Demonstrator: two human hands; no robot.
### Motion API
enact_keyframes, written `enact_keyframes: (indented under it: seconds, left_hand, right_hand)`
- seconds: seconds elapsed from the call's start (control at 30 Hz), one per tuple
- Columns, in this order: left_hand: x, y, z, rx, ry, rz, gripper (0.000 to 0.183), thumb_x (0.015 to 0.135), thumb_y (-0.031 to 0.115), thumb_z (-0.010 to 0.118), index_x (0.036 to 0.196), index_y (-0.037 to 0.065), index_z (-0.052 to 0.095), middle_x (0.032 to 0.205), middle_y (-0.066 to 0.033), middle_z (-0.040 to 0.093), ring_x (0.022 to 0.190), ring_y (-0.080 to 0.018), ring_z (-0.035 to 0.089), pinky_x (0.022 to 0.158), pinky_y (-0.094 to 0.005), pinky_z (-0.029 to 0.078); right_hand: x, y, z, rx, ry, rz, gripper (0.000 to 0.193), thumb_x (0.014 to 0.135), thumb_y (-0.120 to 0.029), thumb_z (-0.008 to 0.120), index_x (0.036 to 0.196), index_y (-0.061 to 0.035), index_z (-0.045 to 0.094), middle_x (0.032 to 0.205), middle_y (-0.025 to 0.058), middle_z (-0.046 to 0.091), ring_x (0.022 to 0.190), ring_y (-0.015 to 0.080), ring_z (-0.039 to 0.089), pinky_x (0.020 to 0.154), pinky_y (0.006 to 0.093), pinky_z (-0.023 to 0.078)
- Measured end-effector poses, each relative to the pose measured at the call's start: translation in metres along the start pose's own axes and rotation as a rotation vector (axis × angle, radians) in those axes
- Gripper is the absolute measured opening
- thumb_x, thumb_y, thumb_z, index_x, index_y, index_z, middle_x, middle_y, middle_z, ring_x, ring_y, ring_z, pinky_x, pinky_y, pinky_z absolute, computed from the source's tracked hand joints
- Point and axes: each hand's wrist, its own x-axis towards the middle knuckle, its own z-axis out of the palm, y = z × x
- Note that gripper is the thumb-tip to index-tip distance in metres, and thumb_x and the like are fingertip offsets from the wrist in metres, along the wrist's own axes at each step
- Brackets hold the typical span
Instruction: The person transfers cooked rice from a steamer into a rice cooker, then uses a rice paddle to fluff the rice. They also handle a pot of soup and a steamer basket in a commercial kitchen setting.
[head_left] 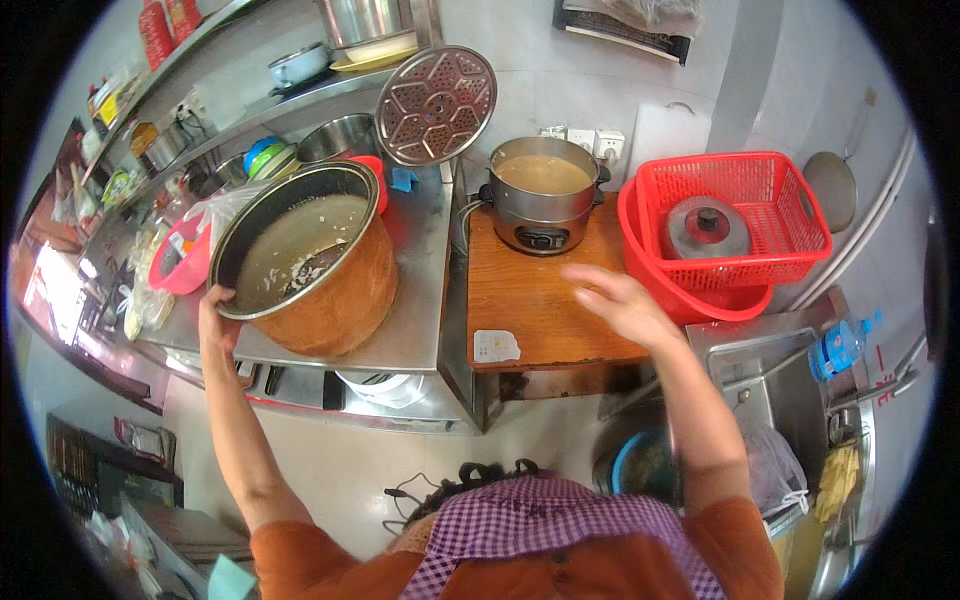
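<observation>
My left hand (222, 315) is closed on the near-left rim of a large deep pot (340, 300) with a brown outside. The pot leans over the steel counter (415, 270); whether its base touches the counter I cannot tell. Inside it lie cloudy liquid, white bits like rice grains and a dark patch on the bottom. My right hand (628, 308) hovers over the wooden tabletop (555, 315), fingers stretched out, holding nothing. Beyond it stands a grey electric cooker (540, 205) filled nearly to its rim with tan liquid.
Right of the cooker, a red basket (790, 210) sits in a red basin (700, 305) with a lidded pot (708, 228) inside. A steel sink (770, 400) lies at the right. A perforated steamer plate (437, 105) stands upright behind the large pot. Shelves (240, 125) hold cookware.
</observation>
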Motion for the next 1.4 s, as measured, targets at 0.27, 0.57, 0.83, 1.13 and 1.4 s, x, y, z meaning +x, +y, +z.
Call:
enact_keyframes:
  seconds: [0.27, 0.57, 0.83, 1.13, 1.4]
  left_hand:
    - [-0.041, 0.017, 0.135, 0.039, -0.132, 0.142, 0.06, 0.063, 0.005, 0.053, 0.122, -0.002, 0.049, 0.106, -0.012, 0.058, 0.094, -0.0233, 0.058, 0.086, -0.0324, 0.047]
    - [-0.084, -0.04, 0.306, 0.001, -0.615, 0.293, 0.098, 0.051, 0.004, 0.055, 0.145, 0.003, 0.026, 0.134, -0.0112, 0.044, 0.118, -0.0204, 0.043, 0.099, -0.0295, 0.034]
    - [-0.033, -0.145, 0.383, 0.128, -0.663, -0.185, 0.086, 0.055, -0.011, 0.048, 0.139, 0.006, 0.038, 0.112, -0.0052, 0.057, 0.092, -0.0143, 0.052, 0.079, -0.0226, 0.043]
    - [0.017, -0.21, 0.381, 0.499, -0.247, -0.213, 0.057, 0.063, -0.013, 0.046, 0.117, 0.001, 0.058, 0.082, -0.0075, 0.062, 0.064, -0.0163, 0.055, 0.056, -0.0287, 0.045]
    - [0.051, -0.256, 0.382, 0.766, -0.24, 0.047, 0.05, 0.068, 0.001, 0.056, 0.118, 0.001, 0.056, 0.097, -0.0219, 0.066, 0.094, -0.0323, 0.064, 0.082, -0.0346, 0.048]
  right_hand:
    - [0.064, -0.029, 0.083, 0.955, 0.058, 0.038, 0.091, 0.086, -0.072, 0.032, 0.15, -0.0113, 0.009, 0.154, 0.0077, 0.015, 0.14, 0.0235, 0.017, 0.111, 0.0473, 0.015]
    - [-0.029, 0.008, 0.018, 1.1, 0.702, -0.102, 0.071, 0.088, -0.011, 0.055, 0.148, -0.0061, 0.017, 0.146, 0.0124, 0.035, 0.129, 0.0224, 0.04, 0.107, 0.0349, 0.032]
    - [-0.059, 0.128, 0.003, 1.225, 0.754, 0.206, 0.071, 0.085, -0.015, 0.053, 0.147, -0.0028, 0.019, 0.145, 0.01, 0.035, 0.131, 0.0218, 0.036, 0.109, 0.0356, 0.029]
    - [-0.011, 0.111, -0.035, -0.576, 0.624, -0.111, 0.062, 0.083, -0.009, 0.057, 0.14, -0.0004, 0.032, 0.145, 0.0183, 0.032, 0.131, 0.0262, 0.035, 0.107, 0.0364, 0.029]
    - [0.153, 0.261, 0.073, 0.332, -0.587, 0.866, 0.056, 0.091, -0.053, 0.049, 0.104, 0.0, 0.061, 0.101, 0.0091, 0.063, 0.087, 0.0207, 0.058, 0.077, 0.0326, 0.045]
